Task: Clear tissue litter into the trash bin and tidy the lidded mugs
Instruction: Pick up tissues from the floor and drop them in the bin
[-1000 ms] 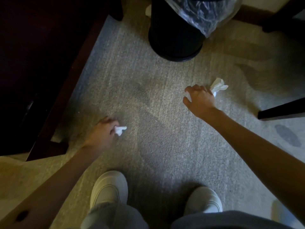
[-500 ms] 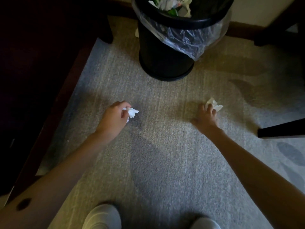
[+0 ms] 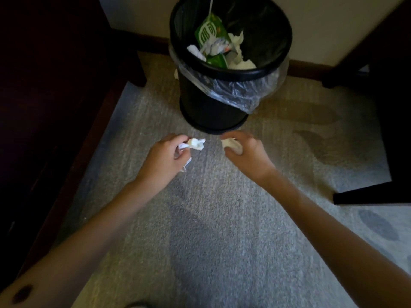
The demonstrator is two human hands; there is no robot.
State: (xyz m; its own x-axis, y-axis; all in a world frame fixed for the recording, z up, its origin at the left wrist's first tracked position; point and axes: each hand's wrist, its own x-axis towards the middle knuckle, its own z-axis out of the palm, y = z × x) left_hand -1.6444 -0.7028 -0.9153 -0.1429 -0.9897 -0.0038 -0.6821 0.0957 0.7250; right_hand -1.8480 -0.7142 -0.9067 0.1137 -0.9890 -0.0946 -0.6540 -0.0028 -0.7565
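Just short of the bin, both hands have risen from the carpet, left hand pinching a tissue, right hand curled round a second tissue, so dropping them in looks next.

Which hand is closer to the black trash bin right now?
Right, narrowly. The right hand is just in front of the trash bin base; the left hand sits farther off, front-left.
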